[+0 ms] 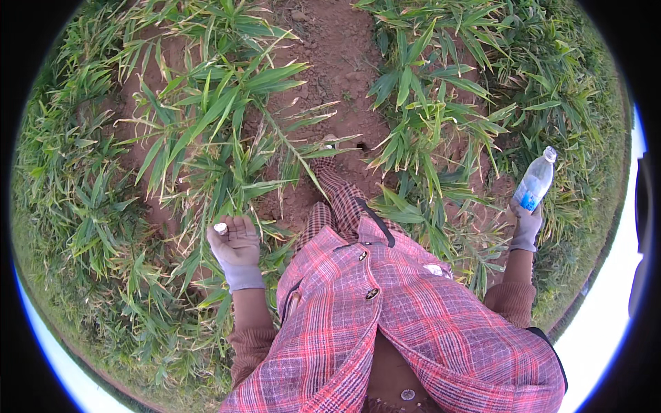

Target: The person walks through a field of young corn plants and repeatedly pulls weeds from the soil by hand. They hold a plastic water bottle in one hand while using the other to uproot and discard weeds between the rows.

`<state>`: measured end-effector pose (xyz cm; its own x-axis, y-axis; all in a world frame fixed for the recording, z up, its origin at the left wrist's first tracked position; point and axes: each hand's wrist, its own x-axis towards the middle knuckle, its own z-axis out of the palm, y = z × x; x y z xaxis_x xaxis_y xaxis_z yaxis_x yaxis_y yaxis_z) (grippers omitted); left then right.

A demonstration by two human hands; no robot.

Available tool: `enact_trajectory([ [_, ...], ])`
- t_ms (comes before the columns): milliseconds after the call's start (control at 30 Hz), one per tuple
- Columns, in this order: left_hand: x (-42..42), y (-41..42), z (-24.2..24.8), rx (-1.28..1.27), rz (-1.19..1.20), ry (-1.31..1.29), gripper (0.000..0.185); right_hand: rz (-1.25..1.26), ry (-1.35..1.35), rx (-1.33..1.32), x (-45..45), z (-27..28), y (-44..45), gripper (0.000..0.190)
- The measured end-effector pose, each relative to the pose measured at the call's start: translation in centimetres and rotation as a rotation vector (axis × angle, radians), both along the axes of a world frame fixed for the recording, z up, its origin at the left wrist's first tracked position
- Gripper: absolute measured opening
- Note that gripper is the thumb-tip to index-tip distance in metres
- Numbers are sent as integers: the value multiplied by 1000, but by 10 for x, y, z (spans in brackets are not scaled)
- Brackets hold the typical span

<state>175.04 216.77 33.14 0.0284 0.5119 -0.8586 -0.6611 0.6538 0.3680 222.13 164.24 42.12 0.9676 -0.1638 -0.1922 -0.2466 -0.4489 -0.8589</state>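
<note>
My left hand [238, 250], in a pale glove with a lavender cuff, is turned palm up at the left of my body. A small round whitish thing [220, 228], which may be a bottle cap, lies at its fingers. Out to the right, my right hand [526, 223], gloved too, grips a clear plastic bottle [537, 178] by its lower part. The bottle is tilted with its neck up and away, its mouth looks uncapped, and it bears a blue label. How much liquid is inside, I cannot tell.
Leafy green plants with browned tips [227, 103] grow in rows on both sides. Between them runs a bare reddish soil furrow [341, 77], where my checked trouser legs [338, 193] stand. One long stem [289, 144] leans across towards my legs.
</note>
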Motion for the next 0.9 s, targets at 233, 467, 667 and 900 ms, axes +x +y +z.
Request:
enact_trajectory([
  [233, 33, 17, -12, -12, -51, -27, 37, -18, 61, -70, 21, -18, 35, 59],
  [467, 36, 32, -18, 12, -88, -116, 38, 12, 103, -202, 29, -36, 15, 64],
  [667, 55, 40, -13, -20, -78, -33, 37, -10, 122, -261, 21, -40, 22, 68],
  [900, 66, 38, -5, -37, -87, 18, 37, 10, 98, -484, 26, -51, 20, 66],
])
